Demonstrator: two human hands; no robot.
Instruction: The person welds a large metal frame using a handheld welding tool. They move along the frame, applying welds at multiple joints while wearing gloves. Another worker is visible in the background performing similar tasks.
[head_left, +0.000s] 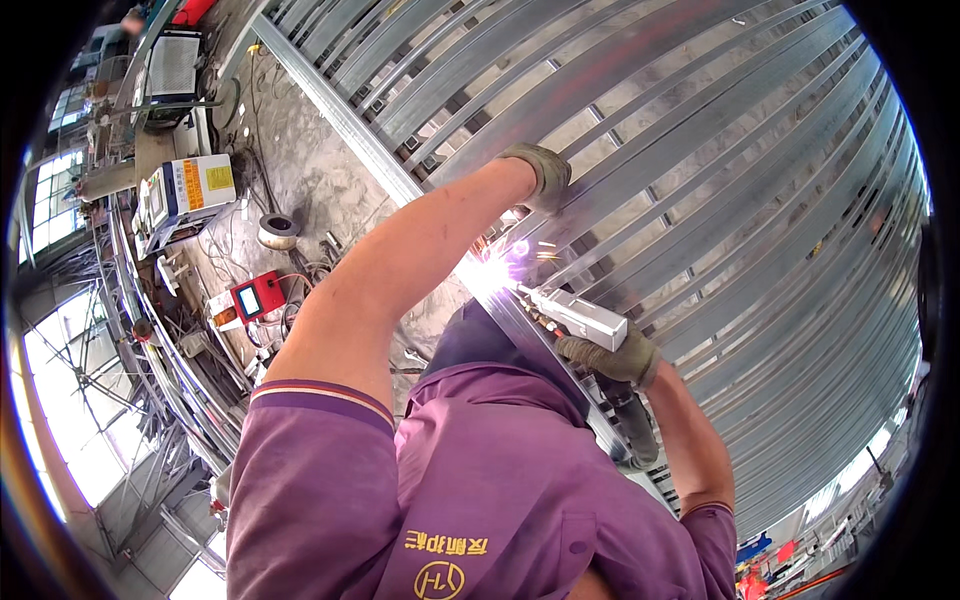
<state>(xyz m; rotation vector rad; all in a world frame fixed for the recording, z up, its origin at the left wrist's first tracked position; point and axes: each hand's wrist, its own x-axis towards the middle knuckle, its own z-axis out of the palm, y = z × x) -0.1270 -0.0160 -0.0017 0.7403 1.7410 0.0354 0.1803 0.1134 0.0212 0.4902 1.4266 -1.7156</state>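
My right hand (pixel 615 357), in a grey-green work glove, is closed around a silver, box-shaped welding gun (pixel 582 316). At the gun's tip burns a bright white-violet weld spot (pixel 494 272) with orange sparks, hiding the joint itself. The glow lies on a long galvanized steel rail (pixel 385 168), where cross bars meet it. Just beyond the glow, my gloved left hand (pixel 545 180) curls over a metal bar (pixel 625 172); its fingertips are partly hidden. A dark hose (pixel 632 425) hangs below my right hand.
Many parallel steel bars (pixel 800 270) spread across the right side. On the floor at left lie a wire spool (pixel 278 232), loose cables, and a red box with a screen (pixel 258 297). A white machine (pixel 190 195) stands farther left, near stacked metal lengths (pixel 165 385).
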